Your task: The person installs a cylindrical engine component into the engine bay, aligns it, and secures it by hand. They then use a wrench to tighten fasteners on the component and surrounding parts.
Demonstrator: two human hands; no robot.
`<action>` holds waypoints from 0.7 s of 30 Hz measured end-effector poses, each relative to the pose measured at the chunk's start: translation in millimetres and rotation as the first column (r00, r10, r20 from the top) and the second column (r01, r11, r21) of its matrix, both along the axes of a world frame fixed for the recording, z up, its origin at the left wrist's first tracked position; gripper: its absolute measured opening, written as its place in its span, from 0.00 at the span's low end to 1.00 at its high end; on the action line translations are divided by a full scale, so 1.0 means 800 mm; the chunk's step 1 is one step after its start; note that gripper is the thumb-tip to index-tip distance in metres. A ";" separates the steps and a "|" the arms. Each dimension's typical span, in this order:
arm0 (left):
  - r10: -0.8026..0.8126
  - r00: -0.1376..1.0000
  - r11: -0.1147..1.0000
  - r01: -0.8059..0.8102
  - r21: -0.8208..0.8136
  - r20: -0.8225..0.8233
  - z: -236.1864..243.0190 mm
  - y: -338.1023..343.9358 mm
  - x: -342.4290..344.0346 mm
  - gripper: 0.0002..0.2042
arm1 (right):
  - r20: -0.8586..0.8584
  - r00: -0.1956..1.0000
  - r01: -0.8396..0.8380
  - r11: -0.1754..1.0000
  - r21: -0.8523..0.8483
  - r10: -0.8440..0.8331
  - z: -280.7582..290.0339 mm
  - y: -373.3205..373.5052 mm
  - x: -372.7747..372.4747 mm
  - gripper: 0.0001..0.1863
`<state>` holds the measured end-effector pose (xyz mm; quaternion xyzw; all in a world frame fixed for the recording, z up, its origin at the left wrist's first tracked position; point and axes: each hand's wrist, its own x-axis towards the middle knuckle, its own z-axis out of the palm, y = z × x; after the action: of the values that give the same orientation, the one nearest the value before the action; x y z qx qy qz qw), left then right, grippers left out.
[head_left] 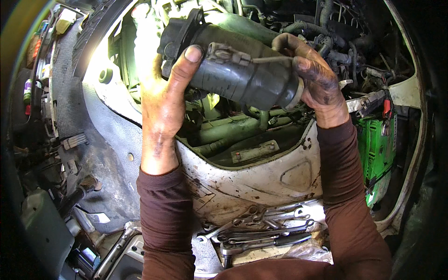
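A black cylindrical engine part is held tilted above the open engine bay, its right end lower than its left. My left hand grips the flanged left end, thumb across the near side and fingers hidden behind. The right end rests in my right hand, with curled fingers that are dark with grease. A grey plug connector sits on the part's side, and a short wire runs from it toward my right hand. Beneath, greenish pipes and a metal plate show in the bay.
Several wrenches and a ratchet lie in front of the dirty white bay panel. A green battery with a red terminal lead stands at the right. Hoses crowd the far right. A bright light glares at the upper left.
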<state>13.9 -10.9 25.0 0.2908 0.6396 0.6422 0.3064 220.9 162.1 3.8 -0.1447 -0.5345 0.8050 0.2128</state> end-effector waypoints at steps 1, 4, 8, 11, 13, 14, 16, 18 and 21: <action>-0.015 1.000 1.000 0.015 0.004 0.025 0.008 0.001 0.006 0.38 | 0.050 0.999 -0.015 0.999 -0.029 0.016 -0.001 -0.002 0.000 0.33; -0.009 0.993 0.997 -0.001 -0.083 -0.122 0.010 0.001 0.010 0.44 | 0.224 0.971 -0.079 0.997 -0.001 0.078 -0.004 -0.006 0.000 0.41; -0.108 0.926 0.984 0.048 -0.171 -0.361 0.009 -0.002 0.005 0.47 | 0.494 0.860 -0.285 0.922 0.262 0.126 0.009 -0.010 -0.003 0.50; -0.202 0.851 0.969 0.104 -0.222 -0.484 0.011 -0.001 0.010 0.46 | 0.466 0.855 -0.343 0.923 0.177 0.228 0.021 -0.020 -0.006 0.44; -0.255 0.803 0.965 0.177 -0.194 -0.539 0.001 0.000 0.010 0.48 | 0.550 0.800 -0.451 0.846 0.285 0.241 0.017 -0.014 -0.008 0.42; -0.275 0.813 0.960 0.199 -0.198 -0.513 0.000 -0.001 0.013 0.49 | 0.591 0.770 -0.504 0.798 0.331 0.241 0.016 -0.012 -0.010 0.40; -0.308 0.784 0.949 0.214 -0.231 -0.538 -0.008 -0.005 0.016 0.49 | 0.616 0.754 -0.526 0.772 0.357 0.229 0.018 -0.018 -0.017 0.39; -0.397 0.666 0.914 0.230 -0.333 -0.631 0.000 -0.002 0.021 0.51 | 0.596 0.776 -0.510 0.761 0.400 0.207 -0.015 -0.017 -0.011 0.36; -0.489 0.603 0.866 0.249 -0.433 -0.631 0.003 -0.001 0.025 0.52 | 0.725 0.671 -0.595 0.696 0.403 0.154 -0.024 -0.018 -0.019 0.34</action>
<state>33.9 -11.4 27.1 0.5965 0.7217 0.2906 0.1973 206.1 147.7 -15.1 -0.2129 -0.8214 0.5129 -0.1299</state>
